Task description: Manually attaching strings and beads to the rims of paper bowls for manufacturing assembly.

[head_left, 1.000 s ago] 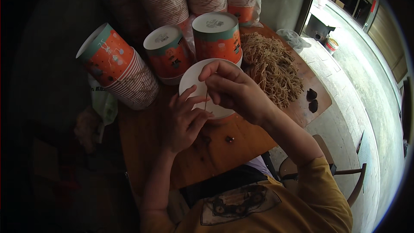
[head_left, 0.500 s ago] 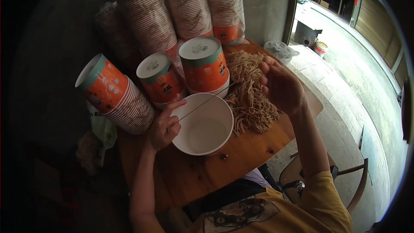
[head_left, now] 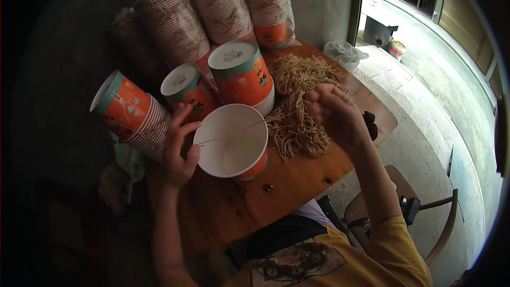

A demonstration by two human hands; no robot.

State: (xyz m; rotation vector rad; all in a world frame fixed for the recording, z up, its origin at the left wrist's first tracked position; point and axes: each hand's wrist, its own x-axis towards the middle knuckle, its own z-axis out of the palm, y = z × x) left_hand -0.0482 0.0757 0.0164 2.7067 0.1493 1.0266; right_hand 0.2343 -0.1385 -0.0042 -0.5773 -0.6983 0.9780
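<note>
An open orange paper cup (head_left: 232, 141) with a white inside stands on the wooden table (head_left: 276, 191), with a thin string or strand across its mouth. My left hand (head_left: 179, 146) holds the cup by its left rim. My right hand (head_left: 334, 114) hovers over a heap of tan dried noodles (head_left: 300, 101) to the right of the cup, fingers curled down onto the strands. Whether it grips any noodles is unclear.
Stacks of orange paper cups (head_left: 241, 74) lie and stand behind the open cup, with taller wrapped stacks (head_left: 212, 10) against the wall. A stack (head_left: 130, 111) lies on its side at left. A clear plastic bag (head_left: 345, 53) sits at the far right table corner. A wooden chair (head_left: 425, 218) is at lower right.
My right hand has left the cup's rim and moved right onto the noodle heap. The cup has been set upright on the table, with my left hand still at its rim.
</note>
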